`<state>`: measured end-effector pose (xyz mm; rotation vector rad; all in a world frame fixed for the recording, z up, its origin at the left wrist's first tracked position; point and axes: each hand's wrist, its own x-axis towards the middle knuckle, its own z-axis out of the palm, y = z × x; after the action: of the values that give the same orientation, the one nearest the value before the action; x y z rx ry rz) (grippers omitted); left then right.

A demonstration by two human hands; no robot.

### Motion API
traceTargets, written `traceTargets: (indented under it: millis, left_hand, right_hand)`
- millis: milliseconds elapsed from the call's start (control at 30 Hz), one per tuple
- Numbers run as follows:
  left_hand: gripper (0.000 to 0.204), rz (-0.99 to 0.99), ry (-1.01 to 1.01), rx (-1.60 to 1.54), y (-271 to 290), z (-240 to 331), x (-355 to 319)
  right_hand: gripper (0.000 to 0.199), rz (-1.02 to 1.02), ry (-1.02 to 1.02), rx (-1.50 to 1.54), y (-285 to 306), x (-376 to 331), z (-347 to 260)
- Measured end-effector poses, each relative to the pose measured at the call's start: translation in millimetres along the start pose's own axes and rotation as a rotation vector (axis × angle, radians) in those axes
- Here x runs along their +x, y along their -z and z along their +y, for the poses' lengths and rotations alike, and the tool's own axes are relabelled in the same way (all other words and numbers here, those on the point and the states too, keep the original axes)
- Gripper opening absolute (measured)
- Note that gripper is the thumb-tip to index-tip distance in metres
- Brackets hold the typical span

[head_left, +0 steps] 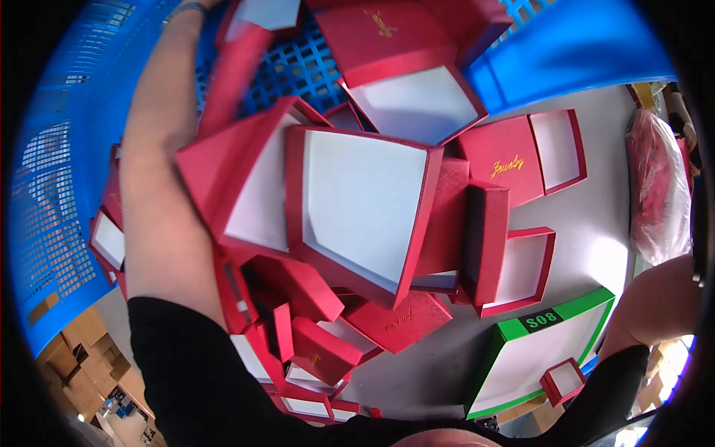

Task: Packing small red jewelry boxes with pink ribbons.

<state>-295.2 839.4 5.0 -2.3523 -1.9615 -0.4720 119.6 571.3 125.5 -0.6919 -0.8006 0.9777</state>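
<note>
My left arm reaches up across the pile to the far left, a band at its wrist. Only a sliver of my left hand [210, 3] shows at the top edge, its fingers hidden. Just beside that wrist is a motion-smeared red box piece [237, 78]; I cannot tell whether the hand touches it. Red jewelry boxes and lids lie heaped in the middle, among them a large open box half with a white inside [361, 205]. My right forearm runs off the right edge near a plastic-wrapped red bundle [659, 190], and its hand is out of sight.
A blue perforated plastic crate [56, 238] curves round the left and far side, with red boxes in it. On the grey table [596, 216] at right stands a green-edged white tray [521, 365]. A small red box [564, 381] sits by it. Cardboard boxes [93, 361] are at lower left.
</note>
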Motion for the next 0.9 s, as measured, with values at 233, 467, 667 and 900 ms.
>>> traceTargets:
  millis: [233,467,667,900]
  left_hand:
    - [0.032,-0.107,-0.24,0.033,-10.5,-44.0,4.9]
    - [0.046,-0.002,-0.222,-0.269,28.0,78.4,-109.3]
    - [0.031,-0.166,-0.527,-0.199,81.4,110.5,-201.7]
    - [0.017,-0.341,-0.348,-0.421,141.3,155.9,-280.0]
  right_hand:
    - [0.032,-0.148,-0.226,0.407,-13.4,15.1,-8.9]
    - [0.023,-0.323,-0.405,0.814,-38.8,22.5,-83.3]
    - [0.014,-0.53,-0.504,1.018,-72.8,16.9,-150.0]
    - [0.011,-0.582,-0.066,0.05,-71.4,29.7,-158.9]
